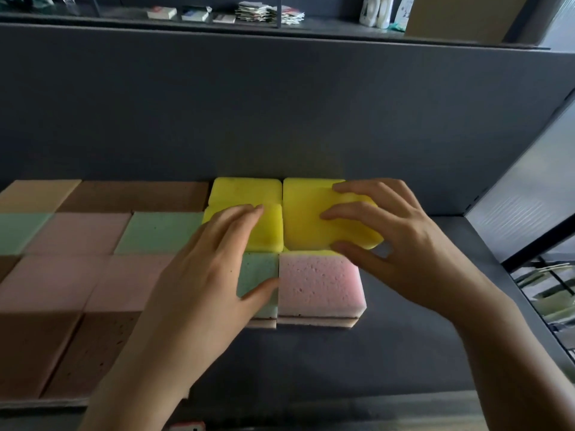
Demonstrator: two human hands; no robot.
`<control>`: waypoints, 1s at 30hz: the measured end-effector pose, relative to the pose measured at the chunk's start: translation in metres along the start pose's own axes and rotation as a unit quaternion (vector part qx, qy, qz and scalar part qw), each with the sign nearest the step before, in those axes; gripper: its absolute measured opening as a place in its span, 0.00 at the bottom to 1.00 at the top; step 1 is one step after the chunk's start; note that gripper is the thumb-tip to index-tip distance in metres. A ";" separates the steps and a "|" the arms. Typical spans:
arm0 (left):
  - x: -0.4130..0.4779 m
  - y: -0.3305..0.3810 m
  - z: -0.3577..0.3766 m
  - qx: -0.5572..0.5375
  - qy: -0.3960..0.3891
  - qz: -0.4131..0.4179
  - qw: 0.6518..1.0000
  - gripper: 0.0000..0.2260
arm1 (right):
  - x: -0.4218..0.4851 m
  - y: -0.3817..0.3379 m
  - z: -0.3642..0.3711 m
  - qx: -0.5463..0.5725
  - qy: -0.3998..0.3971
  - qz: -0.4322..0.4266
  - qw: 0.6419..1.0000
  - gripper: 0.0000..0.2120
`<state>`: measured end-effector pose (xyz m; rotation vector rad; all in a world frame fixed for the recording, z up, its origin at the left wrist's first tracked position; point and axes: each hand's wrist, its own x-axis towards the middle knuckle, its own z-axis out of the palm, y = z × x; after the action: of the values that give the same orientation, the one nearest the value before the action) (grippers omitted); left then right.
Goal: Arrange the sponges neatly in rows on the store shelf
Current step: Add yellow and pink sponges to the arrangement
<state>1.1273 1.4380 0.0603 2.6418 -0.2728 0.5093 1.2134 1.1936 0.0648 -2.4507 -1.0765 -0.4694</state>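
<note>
The right hand [401, 244] grips a yellow sponge [308, 225]. Its curled fingers [357, 188] lie on the sponge's top face and the thumb [351, 253] presses the near edge, so the sponge sits ahead of the palm and toward the other hand. It looks slightly skewed against its neighbours. Whether it rests flat or is lifted cannot be told.

Just below that thumb lies a pink sponge [320, 284], the top of a small stack, its porous face showing.

The left hand [205, 275] is open. Its straight fingers rest flat on a second yellow sponge [267, 234], which lies under the fingertips and touches the gripped sponge along one side. Beyond those fingertips a rear yellow sponge [245, 189] sits against the dark back panel [280, 119]. The left thumb touches a green sponge [258, 272] under the palm, beside the pink one.

Outward from the left hand, further sponges fill the grey shelf [404, 353] in rows: pink ones [77, 231], another green one [161, 231] and brown ones [93, 353]. Outward of the right hand the shelf surface is bare grey.
</note>
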 end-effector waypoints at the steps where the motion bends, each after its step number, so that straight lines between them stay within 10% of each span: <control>1: 0.002 -0.002 0.002 0.012 -0.005 -0.001 1.000 0.33 | 0.001 0.005 0.002 -0.006 0.003 0.014 1.000 0.15; 30: 0.007 -0.017 0.021 0.088 -0.113 -0.031 0.989 0.25 | 0.008 0.026 0.040 0.060 -0.072 0.072 0.993 0.18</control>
<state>1.1446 1.4431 0.0384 2.8731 -0.2209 0.2211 1.2434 1.2033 0.0279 -2.4633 -0.9453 -0.1799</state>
